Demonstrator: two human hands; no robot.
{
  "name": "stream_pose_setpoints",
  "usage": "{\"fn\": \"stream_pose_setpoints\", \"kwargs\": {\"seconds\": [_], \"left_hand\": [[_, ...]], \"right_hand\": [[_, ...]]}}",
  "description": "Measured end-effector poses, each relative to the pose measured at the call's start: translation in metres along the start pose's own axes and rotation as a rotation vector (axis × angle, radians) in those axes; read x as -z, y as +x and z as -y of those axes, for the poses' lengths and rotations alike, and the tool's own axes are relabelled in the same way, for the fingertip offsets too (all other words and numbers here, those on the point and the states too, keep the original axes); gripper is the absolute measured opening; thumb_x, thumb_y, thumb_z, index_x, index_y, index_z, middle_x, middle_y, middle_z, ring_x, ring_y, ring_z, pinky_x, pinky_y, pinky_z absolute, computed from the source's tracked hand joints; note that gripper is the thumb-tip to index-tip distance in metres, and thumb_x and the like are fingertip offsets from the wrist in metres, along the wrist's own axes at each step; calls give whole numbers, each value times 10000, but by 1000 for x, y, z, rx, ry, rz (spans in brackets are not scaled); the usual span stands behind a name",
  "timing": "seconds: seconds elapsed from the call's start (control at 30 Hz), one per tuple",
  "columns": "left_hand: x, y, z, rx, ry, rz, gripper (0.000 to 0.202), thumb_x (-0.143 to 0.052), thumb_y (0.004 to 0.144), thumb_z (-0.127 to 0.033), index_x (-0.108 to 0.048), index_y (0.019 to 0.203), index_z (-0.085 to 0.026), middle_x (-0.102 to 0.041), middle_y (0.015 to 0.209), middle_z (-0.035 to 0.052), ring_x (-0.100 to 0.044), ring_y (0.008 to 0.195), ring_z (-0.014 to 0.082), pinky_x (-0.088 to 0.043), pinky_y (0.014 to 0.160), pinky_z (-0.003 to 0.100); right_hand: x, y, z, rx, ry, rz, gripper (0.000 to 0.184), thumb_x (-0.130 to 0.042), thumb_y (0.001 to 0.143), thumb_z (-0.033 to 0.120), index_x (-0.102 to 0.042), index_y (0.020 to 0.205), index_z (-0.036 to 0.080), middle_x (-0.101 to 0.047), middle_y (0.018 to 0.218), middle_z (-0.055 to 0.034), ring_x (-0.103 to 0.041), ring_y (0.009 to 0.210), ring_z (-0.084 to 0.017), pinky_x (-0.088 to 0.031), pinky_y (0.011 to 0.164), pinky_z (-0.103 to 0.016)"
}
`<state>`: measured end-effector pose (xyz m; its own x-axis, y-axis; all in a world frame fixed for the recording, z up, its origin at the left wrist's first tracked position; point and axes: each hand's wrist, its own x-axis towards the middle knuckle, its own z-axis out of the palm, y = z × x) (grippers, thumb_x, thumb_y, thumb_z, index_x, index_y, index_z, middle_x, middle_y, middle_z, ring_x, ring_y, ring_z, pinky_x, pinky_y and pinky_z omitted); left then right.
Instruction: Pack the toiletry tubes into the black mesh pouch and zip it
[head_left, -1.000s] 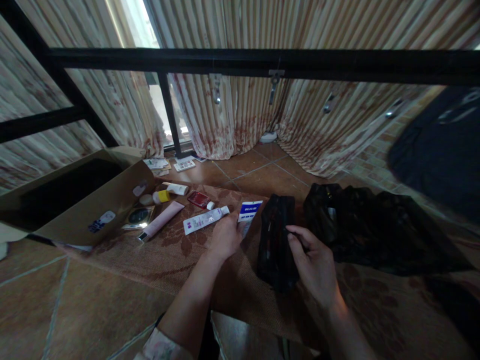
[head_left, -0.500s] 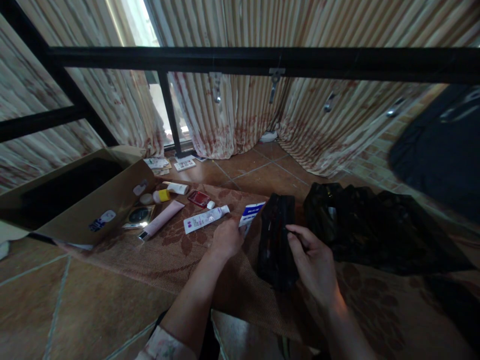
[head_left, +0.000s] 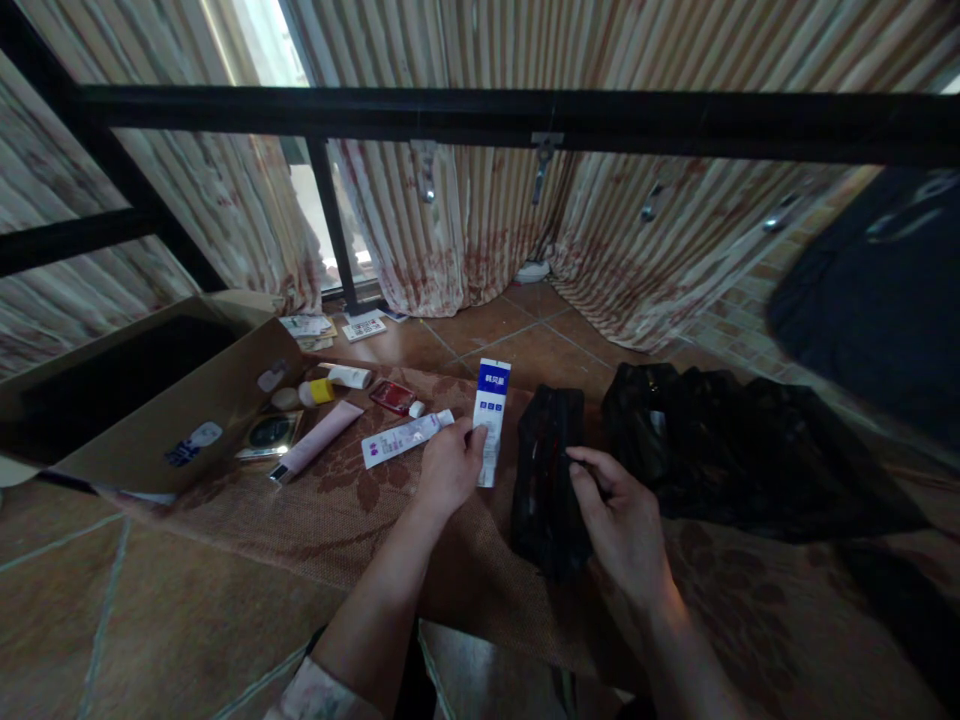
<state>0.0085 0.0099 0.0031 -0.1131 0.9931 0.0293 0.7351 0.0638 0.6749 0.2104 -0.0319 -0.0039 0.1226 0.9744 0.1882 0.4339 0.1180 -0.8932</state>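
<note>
Pinching the upright blue-and-white tube (head_left: 491,420) low down, left hand (head_left: 448,472); right hand (head_left: 621,512) gripping black pouch (head_left: 546,470).

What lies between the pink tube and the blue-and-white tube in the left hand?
A white tube with purple print, flat on the mat, in the head view.

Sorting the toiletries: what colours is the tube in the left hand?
The tube is white with a blue top band, seen in the head view.
</note>
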Motion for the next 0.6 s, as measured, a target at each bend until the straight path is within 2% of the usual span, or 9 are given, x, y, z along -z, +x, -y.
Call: {"fn": "stream_pose_setpoints", "kwargs": {"seconds": [0.2,0.37,0.6], "left_hand": [[-6,5,8,-27,-240,-53,348,-455,916,-390,-562,654,-189,-572,611,-14,-532,608,140,-364,599,249],[-11,7,12,-39,-421,-32,342,-489,878,-443,-572,664,-188,-549,592,-24,-508,584,132,-368,560,240],[-16,8,15,-24,-498,-24,354,-520,859,-472,-565,654,-187,-501,545,-40,-461,526,115,-342,510,228]], "right_hand": [[0,-1,2,2,14,17,327,-543,911,429,-690,1105,211,-749,822,-36,-697,759,-207,-527,637,-292],[0,-1,3,-20,14,20,340,-548,903,444,-695,1102,211,-744,793,-36,-687,717,-202,-518,611,-284],[-2,1,-3,-13,26,17,336,-550,901,445,-692,1101,215,-739,783,-34,-690,724,-208,-519,607,-286]]}}
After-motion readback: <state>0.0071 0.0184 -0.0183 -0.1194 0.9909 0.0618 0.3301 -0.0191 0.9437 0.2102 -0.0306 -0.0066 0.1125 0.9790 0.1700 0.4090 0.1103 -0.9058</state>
